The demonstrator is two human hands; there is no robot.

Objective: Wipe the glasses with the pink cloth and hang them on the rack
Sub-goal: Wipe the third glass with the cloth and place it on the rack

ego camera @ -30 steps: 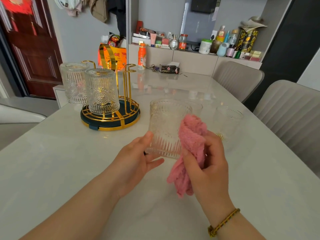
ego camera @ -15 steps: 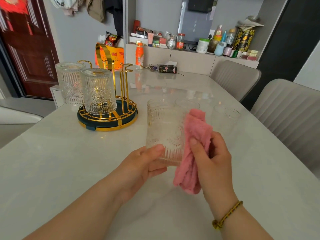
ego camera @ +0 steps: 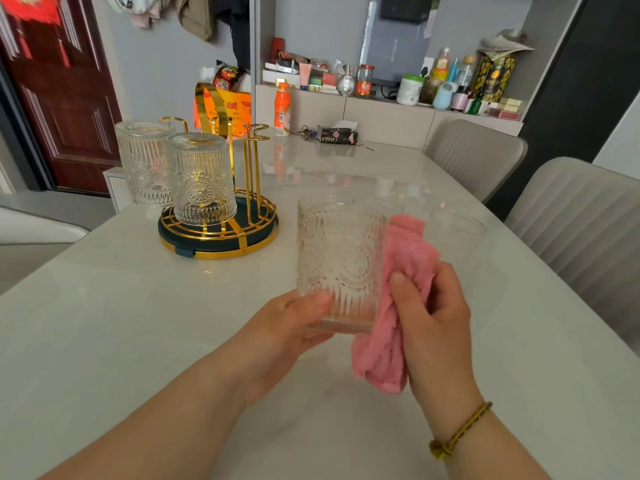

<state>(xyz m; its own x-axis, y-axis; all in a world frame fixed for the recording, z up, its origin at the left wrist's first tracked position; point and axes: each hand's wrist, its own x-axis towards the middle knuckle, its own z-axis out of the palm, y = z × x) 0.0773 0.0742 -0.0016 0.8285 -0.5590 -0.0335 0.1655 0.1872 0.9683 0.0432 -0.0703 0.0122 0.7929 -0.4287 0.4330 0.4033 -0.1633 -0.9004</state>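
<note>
Presently, an embossed glass [ego camera: 341, 268] is held upright, mouth up, above the pale table [ego camera: 121, 323], near the middle of the view. Its lower part is gripped by the left hand [ego camera: 277, 337]: the thumb is laid across the front just above the base, and the fingers are curled round behind (only dimly seen through the glass). A pink cloth [ego camera: 381, 365] is pressed against the glass's right side by the right hand [ego camera: 436, 323]. It is pinched between the thumb and the curled fingers. Its upper end reaches almost to the rim and its lower end hangs below the base. A braided bracelet [ego camera: 457, 433] is worn on the right wrist.

Farther back on the left, well apart from the held glass, a gold wire rack [ego camera: 214, 252] with a dark round base is set on the table. Two glasses are hung on it upside down, a nearer inverted glass [ego camera: 199, 188] and a farther inverted glass [ego camera: 143, 164]. A gold peg [ego camera: 258, 131] is seen just to their right. Behind the held glass, a standing glass [ego camera: 457, 226] is seen on the table to the right.
</note>
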